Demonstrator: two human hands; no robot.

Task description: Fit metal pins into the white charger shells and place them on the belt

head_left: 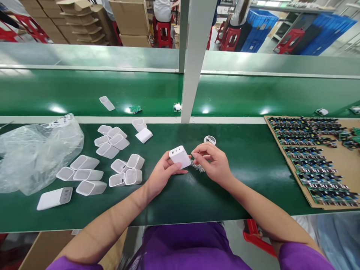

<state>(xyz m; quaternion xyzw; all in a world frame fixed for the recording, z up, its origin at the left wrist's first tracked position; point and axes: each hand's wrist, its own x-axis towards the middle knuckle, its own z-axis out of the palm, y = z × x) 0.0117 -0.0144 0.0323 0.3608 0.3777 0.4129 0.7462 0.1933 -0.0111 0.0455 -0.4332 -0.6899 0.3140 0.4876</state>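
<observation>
My left hand (165,169) is closed around a white charger case (180,157), whose end face with several port openings is turned up and away from me. Just right of the case, my right hand (212,162) has thumb and forefinger pinched together. Whatever is between those fingertips is too small to make out. Under the right hand lies a small heap of shiny metal pieces (198,166), partly hidden. A white roll of tape (209,140) sits behind that hand.
White empty housings (88,174) stand in groups on the left, near a clear plastic bag (42,150) and a white device with a grey end (54,198). Rows of circuit boards (317,165) lie on cardboard at right. A metal post (194,56) rises beyond my hands.
</observation>
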